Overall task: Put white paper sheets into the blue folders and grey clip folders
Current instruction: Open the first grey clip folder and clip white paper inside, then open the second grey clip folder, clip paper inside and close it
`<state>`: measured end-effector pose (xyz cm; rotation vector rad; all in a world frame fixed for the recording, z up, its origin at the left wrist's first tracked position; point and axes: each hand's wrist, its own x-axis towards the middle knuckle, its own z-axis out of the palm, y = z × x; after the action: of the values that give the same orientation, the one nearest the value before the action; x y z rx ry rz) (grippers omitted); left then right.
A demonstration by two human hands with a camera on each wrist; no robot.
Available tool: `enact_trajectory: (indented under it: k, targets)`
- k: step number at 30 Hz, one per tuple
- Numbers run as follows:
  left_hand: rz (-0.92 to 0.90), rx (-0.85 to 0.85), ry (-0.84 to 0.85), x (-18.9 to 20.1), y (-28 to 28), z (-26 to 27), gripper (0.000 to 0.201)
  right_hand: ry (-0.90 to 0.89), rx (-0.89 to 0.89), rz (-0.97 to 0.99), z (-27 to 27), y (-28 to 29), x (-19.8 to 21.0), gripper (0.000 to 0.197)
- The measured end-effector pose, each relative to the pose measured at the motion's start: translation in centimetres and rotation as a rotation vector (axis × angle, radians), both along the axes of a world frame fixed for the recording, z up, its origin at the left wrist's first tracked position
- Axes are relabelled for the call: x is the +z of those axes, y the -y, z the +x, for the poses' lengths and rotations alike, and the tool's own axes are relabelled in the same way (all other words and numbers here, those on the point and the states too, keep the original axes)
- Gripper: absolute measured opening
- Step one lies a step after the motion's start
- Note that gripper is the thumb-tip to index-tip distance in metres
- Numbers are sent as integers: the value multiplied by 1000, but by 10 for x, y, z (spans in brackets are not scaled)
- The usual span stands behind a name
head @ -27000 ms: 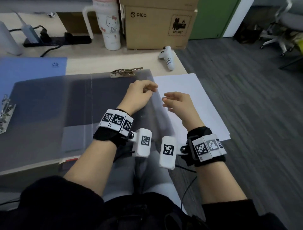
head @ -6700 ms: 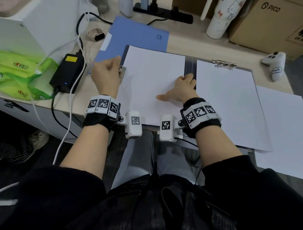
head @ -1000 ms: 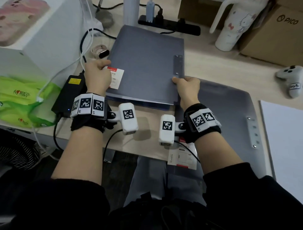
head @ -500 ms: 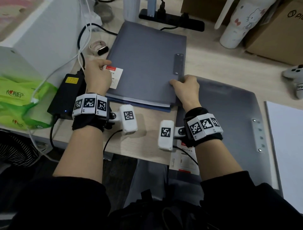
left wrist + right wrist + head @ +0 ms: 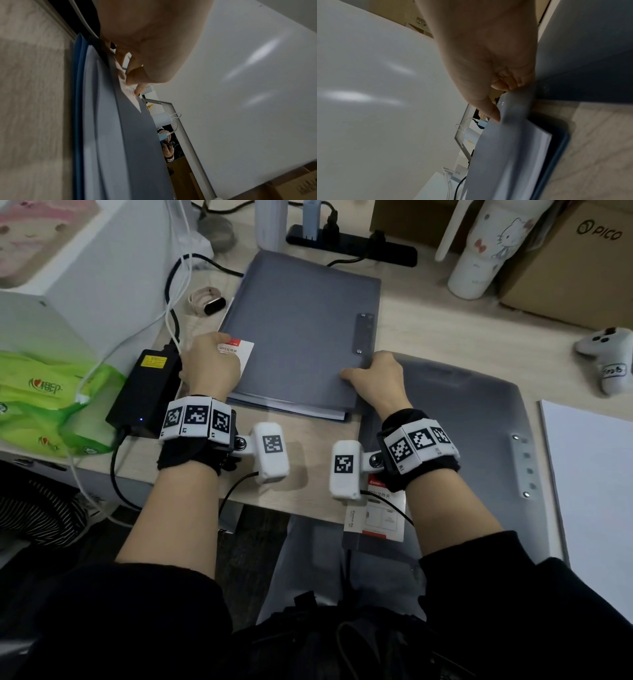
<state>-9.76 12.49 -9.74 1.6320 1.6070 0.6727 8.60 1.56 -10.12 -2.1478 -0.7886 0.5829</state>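
Note:
A shut grey clip folder point(image 5: 301, 330) lies on a blue folder point(image 5: 308, 415), and white sheets show between the covers in both wrist views. My left hand point(image 5: 210, 361) pinches the grey folder's left edge at its white label point(image 5: 239, 350), thumb on top point(image 5: 135, 86). My right hand point(image 5: 370, 371) grips the grey cover's point(image 5: 505, 142) right edge below the metal strip, thumb on top and fingers curled under point(image 5: 500, 102). A second shut grey clip folder point(image 5: 479, 412) lies to the right and overhangs the desk's front edge. A stack of white paper point(image 5: 596, 474) sits at the far right.
A black power adapter point(image 5: 144, 392) with cables and green tissue packs point(image 5: 44, 402) crowd the left. A smart band point(image 5: 207, 301), a power strip point(image 5: 352, 248), a tumbler point(image 5: 486, 248) and a cardboard box point(image 5: 575, 261) line the back. A white controller point(image 5: 609, 357) lies at the right.
Seconds ago the folders lay open with paper; both are shut now. Over the last second my hands have kept their hold on the grey folder's side edges with little movement.

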Motion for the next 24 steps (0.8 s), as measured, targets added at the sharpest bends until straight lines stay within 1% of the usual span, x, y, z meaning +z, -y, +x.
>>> enact_trajectory:
  k: [2, 5, 7, 8, 9, 11, 13, 16, 18, 20, 24]
  targets:
    - [-1, -30, 9, 0, 5, 1, 51, -5, 11, 15, -1, 3, 1, 34]
    - [34, -51, 11, 3, 15, 3, 60, -19, 9, 36, -2, 11, 2, 29]
    - [44, -82, 9, 12, 27, 7, 51, -33, -5, 68, -2, 17, 3, 27]
    - [49, -106, 13, 16, 33, 9, 47, -47, -9, 88, -1, 21, 4, 31]
    - [57, -128, 14, 16, 38, 12, 45, -57, -12, 108, 0, 26, 6, 35]
    - [77, -171, 23, 17, 49, 18, 45, -58, -14, 144, 2, 36, 9, 36]
    - [84, -222, 51, 18, 64, 26, 44, -69, -7, 179, 3, 50, 13, 33]
    - [59, -317, 87, 19, 87, 39, 39, -142, 9, 261, 6, 72, 22, 21]
    - [26, -378, 139, 20, 104, 49, 37, -155, 25, 293, 8, 89, 27, 20]
    - [8, -425, 174, 20, 123, 58, 36, -147, 55, 302, 13, 105, 31, 22]
    - [-43, -468, 220, 17, 153, 77, 35, -104, 122, 233, 24, 140, 34, 27]
